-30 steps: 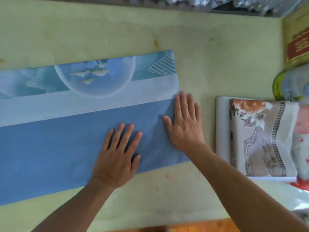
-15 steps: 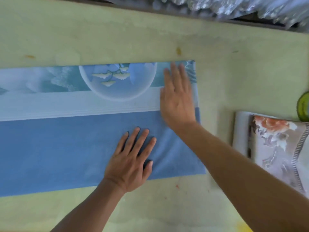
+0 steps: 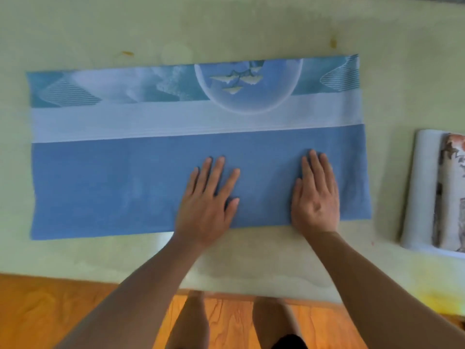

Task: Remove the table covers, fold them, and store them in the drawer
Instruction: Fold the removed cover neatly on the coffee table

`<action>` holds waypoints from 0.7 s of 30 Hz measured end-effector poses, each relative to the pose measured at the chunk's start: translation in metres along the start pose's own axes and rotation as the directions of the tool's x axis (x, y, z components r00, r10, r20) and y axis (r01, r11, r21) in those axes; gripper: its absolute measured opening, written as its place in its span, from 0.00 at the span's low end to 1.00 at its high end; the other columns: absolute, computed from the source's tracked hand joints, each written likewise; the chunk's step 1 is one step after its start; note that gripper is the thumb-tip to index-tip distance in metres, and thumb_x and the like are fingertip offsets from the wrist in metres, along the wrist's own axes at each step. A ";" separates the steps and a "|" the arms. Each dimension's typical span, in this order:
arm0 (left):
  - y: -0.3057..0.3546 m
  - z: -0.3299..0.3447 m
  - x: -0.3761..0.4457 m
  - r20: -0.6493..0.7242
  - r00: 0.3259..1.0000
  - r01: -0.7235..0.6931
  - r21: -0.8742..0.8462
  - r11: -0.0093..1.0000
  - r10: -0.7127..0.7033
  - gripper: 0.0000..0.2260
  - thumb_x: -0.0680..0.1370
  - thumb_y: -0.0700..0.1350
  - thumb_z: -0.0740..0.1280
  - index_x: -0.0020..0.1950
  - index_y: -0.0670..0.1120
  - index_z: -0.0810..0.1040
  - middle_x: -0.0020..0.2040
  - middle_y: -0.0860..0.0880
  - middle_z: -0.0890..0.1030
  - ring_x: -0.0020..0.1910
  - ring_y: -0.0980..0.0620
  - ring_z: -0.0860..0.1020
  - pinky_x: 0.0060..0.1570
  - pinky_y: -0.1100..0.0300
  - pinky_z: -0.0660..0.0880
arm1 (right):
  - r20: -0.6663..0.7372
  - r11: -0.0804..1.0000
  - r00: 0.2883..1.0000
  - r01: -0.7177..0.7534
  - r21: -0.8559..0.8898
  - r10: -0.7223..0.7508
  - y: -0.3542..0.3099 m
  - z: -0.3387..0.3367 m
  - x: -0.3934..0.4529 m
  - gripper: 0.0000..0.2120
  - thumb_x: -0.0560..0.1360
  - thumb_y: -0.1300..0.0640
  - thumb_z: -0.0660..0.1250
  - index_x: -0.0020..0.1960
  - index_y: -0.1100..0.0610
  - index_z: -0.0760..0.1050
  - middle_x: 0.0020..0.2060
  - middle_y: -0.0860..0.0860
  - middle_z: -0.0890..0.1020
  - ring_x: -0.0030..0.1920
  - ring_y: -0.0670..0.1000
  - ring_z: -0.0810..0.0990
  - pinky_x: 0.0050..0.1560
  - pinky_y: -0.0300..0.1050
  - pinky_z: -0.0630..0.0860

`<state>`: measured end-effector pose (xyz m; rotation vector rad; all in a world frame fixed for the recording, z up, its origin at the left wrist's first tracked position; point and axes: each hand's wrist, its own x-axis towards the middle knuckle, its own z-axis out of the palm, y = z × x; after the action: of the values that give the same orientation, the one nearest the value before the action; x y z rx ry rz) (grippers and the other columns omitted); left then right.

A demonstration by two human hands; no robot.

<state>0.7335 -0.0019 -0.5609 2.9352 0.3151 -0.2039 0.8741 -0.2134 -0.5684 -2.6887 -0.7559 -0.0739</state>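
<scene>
Both hands, left hand (image 3: 206, 205) and right hand (image 3: 315, 195), press flat with fingers straight on the blue cover (image 3: 113, 177), spread on the worktop (image 3: 226, 28). Uneven smoothing could skew layers, spoiling the next fold.

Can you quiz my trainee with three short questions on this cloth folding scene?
1. True or false: both the left hand and the right hand lie flat on the folded blue printed table cover.
2. Which lies right of the blue cover? A: a folded floral-print cover; B: a drawer; C: a basket.
3. Fill in: the blue cover rests on a pale ____ table surface.

Key: 1 true. 2 A, the folded floral-print cover. 3 green.
</scene>
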 end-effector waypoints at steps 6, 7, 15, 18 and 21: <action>-0.175 -0.030 -0.109 0.088 0.864 0.494 0.033 0.869 -0.495 0.29 0.84 0.61 0.45 0.84 0.54 0.51 0.84 0.43 0.46 0.83 0.42 0.42 0.80 0.41 0.44 | -0.015 0.993 1.000 -0.029 -0.113 0.027 -0.011 -0.001 -0.003 0.21 0.84 0.58 0.57 0.74 0.65 0.67 0.74 0.62 0.69 0.75 0.63 0.64 0.76 0.61 0.59; -0.193 -0.035 -0.120 0.090 0.817 0.571 0.015 0.821 -0.570 0.29 0.83 0.62 0.44 0.84 0.54 0.51 0.84 0.43 0.46 0.83 0.42 0.42 0.80 0.41 0.44 | -0.019 0.990 0.999 -0.038 -0.136 0.036 -0.013 -0.002 -0.004 0.20 0.84 0.59 0.57 0.74 0.65 0.67 0.73 0.62 0.69 0.74 0.64 0.65 0.75 0.62 0.59; -0.224 -0.043 -0.137 0.133 0.777 0.624 -0.035 0.781 -0.615 0.30 0.83 0.65 0.40 0.84 0.55 0.47 0.84 0.42 0.45 0.82 0.41 0.42 0.80 0.43 0.43 | 0.018 0.987 0.997 -0.074 -0.142 0.078 -0.110 0.008 -0.003 0.21 0.83 0.58 0.57 0.75 0.62 0.66 0.76 0.63 0.65 0.76 0.65 0.60 0.77 0.61 0.55; -0.224 -0.052 -0.141 0.089 0.759 0.652 -0.103 0.751 -0.646 0.28 0.84 0.61 0.48 0.82 0.51 0.55 0.81 0.38 0.54 0.79 0.35 0.54 0.77 0.38 0.55 | 0.166 0.985 0.972 0.170 -0.020 -0.165 -0.181 0.030 0.001 0.25 0.83 0.54 0.57 0.78 0.62 0.63 0.78 0.59 0.62 0.79 0.61 0.56 0.79 0.57 0.52; -0.221 -0.062 -0.146 0.030 0.581 0.804 -0.181 0.567 -0.814 0.25 0.83 0.56 0.61 0.76 0.46 0.63 0.72 0.36 0.64 0.69 0.32 0.64 0.64 0.33 0.67 | 0.257 0.987 0.959 0.141 -0.077 -0.117 -0.205 0.050 0.015 0.28 0.84 0.49 0.53 0.80 0.61 0.56 0.80 0.57 0.56 0.81 0.58 0.50 0.80 0.57 0.49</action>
<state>0.5499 0.1936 -0.5140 2.3769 1.6070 -0.1882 0.7792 -0.0254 -0.5491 -2.7675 -1.0282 0.2105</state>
